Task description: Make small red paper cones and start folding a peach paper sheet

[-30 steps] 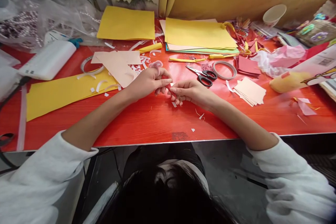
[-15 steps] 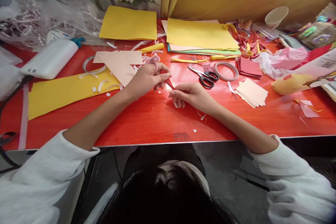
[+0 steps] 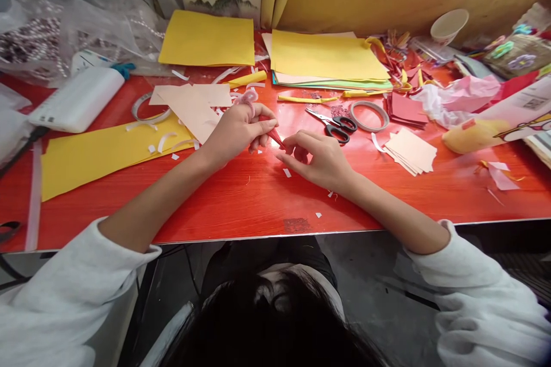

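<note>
Nearest on the table (image 3: 224, 200), at least three white scraps (image 3: 318, 215) lie loose. Beyond them are two bare hands. The right hand (image 3: 325, 163) shows a slightly parted grip, thumb and forefinger separated with nothing evident between them; its forefinger is at the tip of one red piece (image 3: 276, 138), contact uncertain. That piece is in the left hand (image 3: 235, 132), whose grip pinches it between thumb and fingers, presumably to steady it with the tip exposed. At right, pale squares (image 3: 411, 151) lie stacked, likely to keep like with like; their exact number cannot be told. One pair of scissors (image 3: 329, 121) and one tape roll (image 3: 384, 122) lie just beyond the right hand, apparently for easy reach; a second roll (image 3: 137, 109) is at left. Farther back, two yellow piles (image 3: 327, 51) seem set aside for working room. One cup (image 3: 449, 27) is noted at far right.
</note>
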